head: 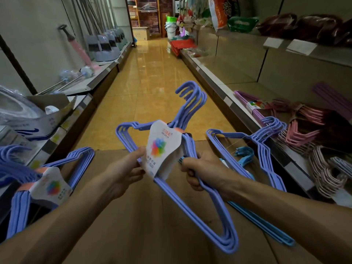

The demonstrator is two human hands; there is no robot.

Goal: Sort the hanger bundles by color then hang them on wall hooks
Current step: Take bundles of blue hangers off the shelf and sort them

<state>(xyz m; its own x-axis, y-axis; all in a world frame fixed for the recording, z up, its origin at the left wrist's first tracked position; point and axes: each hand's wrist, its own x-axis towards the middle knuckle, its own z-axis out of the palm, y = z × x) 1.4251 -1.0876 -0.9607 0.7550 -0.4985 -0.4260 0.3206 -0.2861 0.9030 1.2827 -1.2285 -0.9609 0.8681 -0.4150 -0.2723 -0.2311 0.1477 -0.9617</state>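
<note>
I hold a periwinkle-blue hanger bundle [192,111] with a white paper label [162,149] above a cardboard box [152,216]. My left hand [125,168] pinches the label's left edge. My right hand [198,168] grips the bundle's wires just right of the label. Another blue bundle [47,185] with the same label lies at the left edge of the box. A third blue bundle [264,147] rests at the right, over a light-blue bundle [245,153]. Pink bundles [299,134] and a purple bundle [247,101] lie on the right shelf.
A narrow aisle with a shiny yellow tiled floor [152,73] runs ahead. The left shelf [99,77] holds brooms, dustpans and boxed goods. The right shelving [247,60] carries bags and packets above. Buckets and boxes stand at the aisle's far end.
</note>
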